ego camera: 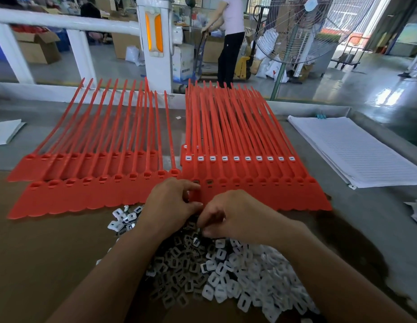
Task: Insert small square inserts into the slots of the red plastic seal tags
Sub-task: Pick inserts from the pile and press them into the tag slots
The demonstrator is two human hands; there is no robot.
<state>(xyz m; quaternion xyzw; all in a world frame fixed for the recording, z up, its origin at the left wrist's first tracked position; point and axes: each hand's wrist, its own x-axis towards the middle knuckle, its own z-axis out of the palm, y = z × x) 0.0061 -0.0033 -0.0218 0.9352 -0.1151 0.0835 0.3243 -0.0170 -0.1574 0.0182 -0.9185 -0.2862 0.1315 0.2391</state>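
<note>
I am pinching white inserts (pixel 226 276) with my right hand (pixel 230 215); my left hand (pixel 172 201) is touching the red seal tags (pixel 261 194), and I cannot tell its grip.

The grey table (pixel 377 217) carries a cardboard sheet (pixel 51 252), red seal tags (pixel 98 197), heaped white inserts (pixel 237 276) and stacked paper (pixel 356 152).

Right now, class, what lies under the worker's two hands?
Under the left hand and right hand lie the pile of white square inserts and the near edge of a red seal tag strip. Whether either hand holds an insert is hidden.
</note>
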